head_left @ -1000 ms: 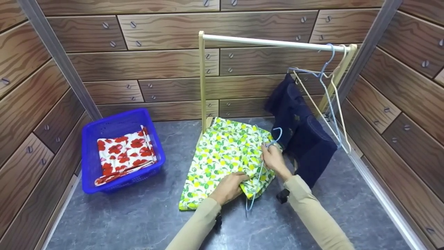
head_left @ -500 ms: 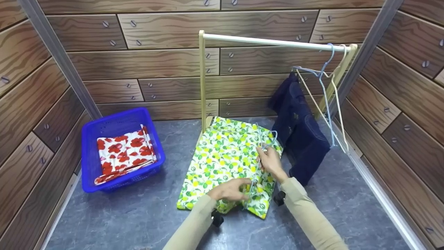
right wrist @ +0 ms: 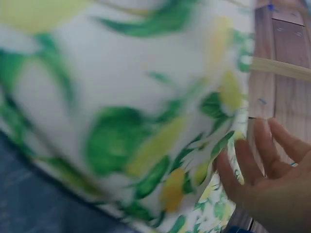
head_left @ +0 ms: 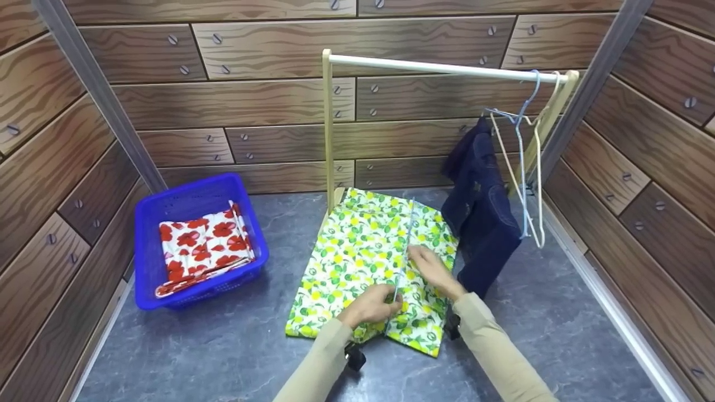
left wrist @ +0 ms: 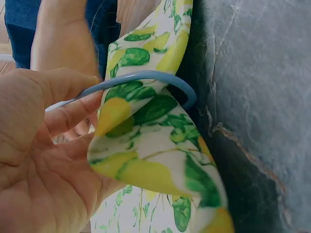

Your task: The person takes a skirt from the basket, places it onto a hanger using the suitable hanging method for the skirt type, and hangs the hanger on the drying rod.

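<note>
A white cloth with a lemon print (head_left: 357, 251) lies spread on the floor. A thin blue wire hanger (left wrist: 146, 75) runs through it, its long bar crossing the cloth between my hands; the hook is hidden. My left hand (head_left: 371, 304) pinches the bar near its front end, the thumb over the wire in the left wrist view and a fold of cloth beside the fingers. My right hand (head_left: 433, 268) is farther along the bar. In the right wrist view its loosely bent, spread fingers (right wrist: 262, 150) touch the cloth's edge.
Behind stands a clothes rack with a white rail (head_left: 441, 66). Dark blue jeans (head_left: 483, 206) hang at its right end, beside a blue hanger (head_left: 520, 134) and a cream hanger (head_left: 539, 167). At left, a blue basket (head_left: 142, 251) holds a folded red-flowered cloth (head_left: 201, 240).
My right hand has left the hook and moved down and left along the hanger. A cloth flap now spreads toward the front right. The hanging jeans have swung slightly.
</note>
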`<action>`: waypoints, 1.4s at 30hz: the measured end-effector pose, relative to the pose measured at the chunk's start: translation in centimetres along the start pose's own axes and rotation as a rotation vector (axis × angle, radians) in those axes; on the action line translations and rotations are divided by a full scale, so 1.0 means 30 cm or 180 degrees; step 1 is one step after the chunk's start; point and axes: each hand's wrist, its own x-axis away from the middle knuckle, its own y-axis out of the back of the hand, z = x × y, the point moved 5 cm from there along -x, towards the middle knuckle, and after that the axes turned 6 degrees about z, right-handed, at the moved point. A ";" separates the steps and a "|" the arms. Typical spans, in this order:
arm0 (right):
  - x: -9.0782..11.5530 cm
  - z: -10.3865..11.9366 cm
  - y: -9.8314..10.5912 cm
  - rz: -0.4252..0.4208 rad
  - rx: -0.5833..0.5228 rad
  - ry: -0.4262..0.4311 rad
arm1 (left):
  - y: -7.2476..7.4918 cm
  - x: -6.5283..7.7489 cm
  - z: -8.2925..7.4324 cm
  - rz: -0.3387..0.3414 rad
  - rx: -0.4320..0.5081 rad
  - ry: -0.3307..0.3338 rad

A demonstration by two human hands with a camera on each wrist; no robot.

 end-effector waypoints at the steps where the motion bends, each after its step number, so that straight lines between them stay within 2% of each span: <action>1: 0.004 -0.014 -0.006 0.0065 0.0243 -0.0030 | 0.000 0.001 0.003 -0.0017 0.0034 0.0010; 5: 0.022 -0.063 -0.022 0.0390 0.1074 -0.0366 | 0.003 0.000 0.008 -0.0060 0.0272 0.0082; 10: 0.036 -0.065 -0.045 0.0856 0.1581 -0.0455 | 0.023 -0.002 0.012 -0.0248 0.0469 0.0198; 14: 0.056 -0.072 -0.061 0.1117 0.1836 -0.0507 | 0.032 -0.006 0.014 -0.0399 0.0485 0.0133; 19: 0.069 -0.073 -0.066 0.1181 0.1900 -0.0492 | 0.043 -0.023 0.006 -0.0488 0.0680 -0.0004; 26: 0.065 -0.075 -0.068 0.1227 0.1942 -0.0483 | 0.099 -0.064 -0.018 -0.0927 0.1352 -0.0020; 32: 0.062 -0.077 -0.074 0.1223 0.1934 -0.0467 | 0.143 -0.100 -0.029 -0.1145 0.1642 -0.0043; 37: 0.063 -0.082 -0.075 0.1240 0.1930 -0.0503 | 0.155 -0.105 -0.021 -0.1136 0.1778 -0.0006; 42: 0.062 -0.082 -0.076 0.1234 0.1883 -0.0504 | 0.154 -0.104 -0.002 -0.0905 0.1948 0.0067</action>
